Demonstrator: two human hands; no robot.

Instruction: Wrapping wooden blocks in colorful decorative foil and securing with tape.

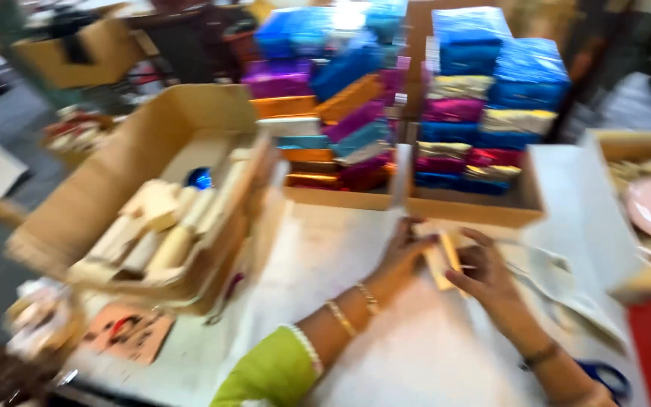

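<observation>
Both hands, left [404, 252] and right [487, 275], clamped on a small cream block [442, 260] mid-bench, handling underway; steady alignment needed next.

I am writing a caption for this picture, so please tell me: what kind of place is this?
Probably a small packing or gift-wrapping workshop. Stacks of shiny wrapped boxes fill open cartons, a cardboard box holds pale unwrapped blocks, and the left hand and right hand handle one pale piece on a white table.
</observation>
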